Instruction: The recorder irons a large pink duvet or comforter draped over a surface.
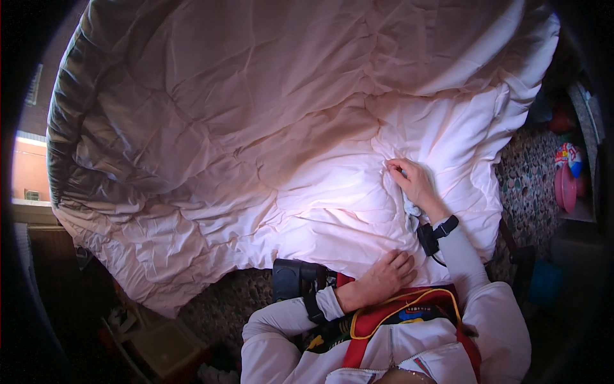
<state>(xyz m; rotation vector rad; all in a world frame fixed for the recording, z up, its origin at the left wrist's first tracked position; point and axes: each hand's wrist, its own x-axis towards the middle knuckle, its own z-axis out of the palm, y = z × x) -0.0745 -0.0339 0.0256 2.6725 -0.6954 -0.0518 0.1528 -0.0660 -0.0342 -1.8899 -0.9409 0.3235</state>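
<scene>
A large pale pink quilt (326,185), puffy and wrinkled, spreads out in front of me and fills most of the head view. My right hand (412,182) is over its right part, thumb and forefinger pinched together at the cloth; whatever sits between the fingertips is too small to make out. Under that wrist lies a small whitish bunched cloth (411,208). Close to my body, my left hand (387,278) rests on the quilt's near edge with its fingers curled into the fabric. Its fingertips are partly hidden.
A black boxy object (297,278) stands beside my left wrist under the quilt's edge. Speckled floor (527,173) shows at the right, with a pink basin (565,189) and a blue container (545,281). A tan bin (163,345) is at the lower left.
</scene>
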